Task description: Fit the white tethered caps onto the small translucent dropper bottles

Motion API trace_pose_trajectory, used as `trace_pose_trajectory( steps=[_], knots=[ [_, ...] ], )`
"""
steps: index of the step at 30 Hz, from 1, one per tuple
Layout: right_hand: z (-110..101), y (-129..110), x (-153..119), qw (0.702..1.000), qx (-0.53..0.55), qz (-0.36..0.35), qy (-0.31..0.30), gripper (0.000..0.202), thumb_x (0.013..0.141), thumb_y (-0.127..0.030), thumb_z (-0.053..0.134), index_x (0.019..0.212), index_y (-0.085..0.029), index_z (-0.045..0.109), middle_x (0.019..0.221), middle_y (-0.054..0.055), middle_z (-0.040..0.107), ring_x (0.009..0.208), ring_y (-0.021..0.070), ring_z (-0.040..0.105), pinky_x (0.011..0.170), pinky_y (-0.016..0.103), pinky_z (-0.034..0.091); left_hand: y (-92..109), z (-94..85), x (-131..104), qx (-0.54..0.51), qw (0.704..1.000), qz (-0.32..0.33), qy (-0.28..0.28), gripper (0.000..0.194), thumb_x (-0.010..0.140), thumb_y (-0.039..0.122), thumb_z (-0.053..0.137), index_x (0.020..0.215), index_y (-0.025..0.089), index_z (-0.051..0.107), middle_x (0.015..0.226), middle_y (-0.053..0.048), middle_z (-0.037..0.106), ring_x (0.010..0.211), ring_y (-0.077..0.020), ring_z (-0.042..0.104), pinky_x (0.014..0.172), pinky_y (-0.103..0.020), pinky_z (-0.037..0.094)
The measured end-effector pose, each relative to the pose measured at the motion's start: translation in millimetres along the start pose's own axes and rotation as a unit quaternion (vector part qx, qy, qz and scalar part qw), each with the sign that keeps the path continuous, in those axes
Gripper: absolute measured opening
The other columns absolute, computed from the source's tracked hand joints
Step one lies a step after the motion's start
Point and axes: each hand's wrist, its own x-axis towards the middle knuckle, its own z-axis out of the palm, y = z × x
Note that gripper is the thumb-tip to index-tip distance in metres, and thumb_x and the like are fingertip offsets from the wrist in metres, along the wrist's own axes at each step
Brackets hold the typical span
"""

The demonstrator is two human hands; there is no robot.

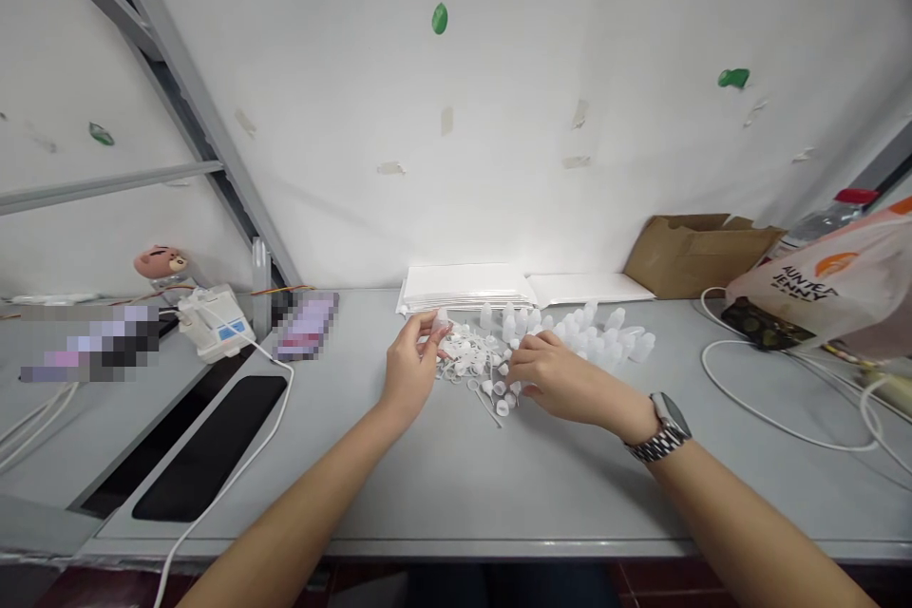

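Pinching a small frosted bottle (442,315) between thumb and fingers, my left hand (414,359) sits at the left far edge of a pile of white plastic parts (466,359) on the tabletop (456,475). From this distance I'd judge the bottle very light, thin-walled and a little springy, smooth enough to slip, and unlikely to break if dropped. I'd take it by its sides, with a gentle pinch, since a hard squeeze could dent it or pop it loose. The loose parts look just as light, and some are ringed, so they may snag on one another. My right hand (547,372) hangs palm-down over the right side of the pile, its fingers bent low and close together; I can't tell from this view whether they grip a part. Both forearms reach in from the near edge, angled inward, the right wrist wearing a watch (666,423). More frosted bottles (605,340) stand and lean crowded together to the right, on the far side of that wrist.
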Motion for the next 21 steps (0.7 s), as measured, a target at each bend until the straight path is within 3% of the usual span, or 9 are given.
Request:
trace_pose_trajectory(
  steps=[3, 9, 18, 21],
  knots=[
    [3.4, -1.4, 2.0, 0.999, -0.004, -0.015, -0.029, 0.021, 0.073, -0.003, 0.052, 0.07, -0.021, 0.064, 0.065, 0.003, 0.059, 0.072, 0.0184, 0.048, 0.069, 0.032, 0.031, -0.9, 0.3, -1.0, -0.004, 1.0, -0.005, -0.004, 0.027, 0.08, 0.038, 0.051, 0.1, 0.019, 0.054, 0.091, -0.005, 0.062, 0.073, -0.0147, 0.062, 0.063, -0.029, 0.054],
    [7.7, -3.6, 4.9, 0.996, -0.072, -0.003, -0.056, 0.019, 0.075, -0.002, 0.049, 0.066, -0.018, 0.057, 0.068, 0.005, 0.058, 0.071, 0.0183, 0.049, 0.067, 0.031, 0.032, -3.7, 1.5, -1.8, -0.03, 0.999, 0.002, -0.014, 0.024, 0.081, 0.035, 0.049, 0.099, 0.019, 0.053, 0.093, -0.006, 0.063, 0.089, -0.018, 0.061, 0.067, -0.031, 0.056],
    [12.7, -8.9, 8.0, 0.996, -0.076, -0.007, -0.046, 0.014, 0.079, -0.006, 0.048, 0.071, -0.015, 0.055, 0.072, 0.008, 0.057, 0.072, 0.0199, 0.05, 0.064, 0.032, 0.039, 0.9, 3.2, -5.3, -0.037, 0.999, 0.002, -0.02, 0.026, 0.081, 0.035, 0.051, 0.1, 0.018, 0.05, 0.094, -0.006, 0.063, 0.091, -0.0179, 0.061, 0.067, -0.032, 0.057],
    [10.0, -7.8, 6.9, 0.999, -0.041, 0.01, -0.009, 0.015, 0.081, -0.007, 0.045, 0.08, -0.015, 0.058, 0.075, 0.008, 0.056, 0.072, 0.021, 0.05, 0.063, 0.033, 0.04, 1.1, 3.3, -6.0, -0.036, 0.999, 0.002, -0.018, 0.027, 0.08, 0.036, 0.052, 0.101, 0.019, 0.05, 0.093, -0.006, 0.062, 0.09, -0.0178, 0.061, 0.067, -0.031, 0.057]
  ],
)
